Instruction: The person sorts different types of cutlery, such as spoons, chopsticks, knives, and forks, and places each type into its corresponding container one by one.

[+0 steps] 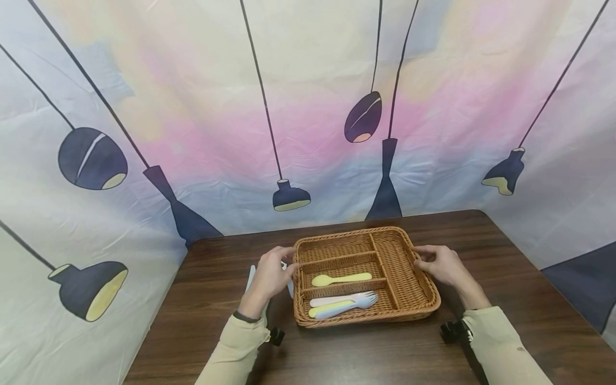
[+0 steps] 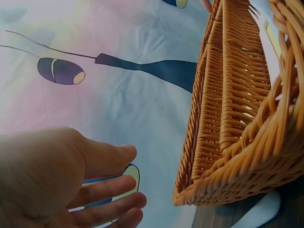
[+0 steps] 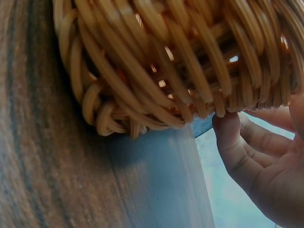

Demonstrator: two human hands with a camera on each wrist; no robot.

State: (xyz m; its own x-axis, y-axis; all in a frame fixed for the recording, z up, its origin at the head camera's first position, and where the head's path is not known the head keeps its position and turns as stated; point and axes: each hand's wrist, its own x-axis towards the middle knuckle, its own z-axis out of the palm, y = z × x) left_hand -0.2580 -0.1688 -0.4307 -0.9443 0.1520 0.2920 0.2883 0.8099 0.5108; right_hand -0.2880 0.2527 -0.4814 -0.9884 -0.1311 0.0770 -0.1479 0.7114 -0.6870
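Observation:
A brown wicker basket (image 1: 404, 278) with several compartments lies on the table. A yellow spoon (image 1: 341, 279) is in a middle compartment. In the front one are a light blue fork (image 1: 346, 307), a pale pink utensil (image 1: 332, 300) and a yellow utensil partly beneath the fork. My left hand (image 1: 271, 272) is beside the basket's left end; the left wrist view shows this hand (image 2: 71, 180) apart from the wicker, its fingers loosely extended. At the right end, my right hand (image 1: 443, 264) touches the basket's side. Its thumb (image 3: 227, 135) rests against the wicker in the right wrist view.
Partly hidden by my left hand, pale utensils (image 1: 251, 277) lie on the dark wooden table (image 1: 202, 299) left of the basket. A cloth backdrop (image 1: 327, 160) printed with hanging lamps stands behind the table.

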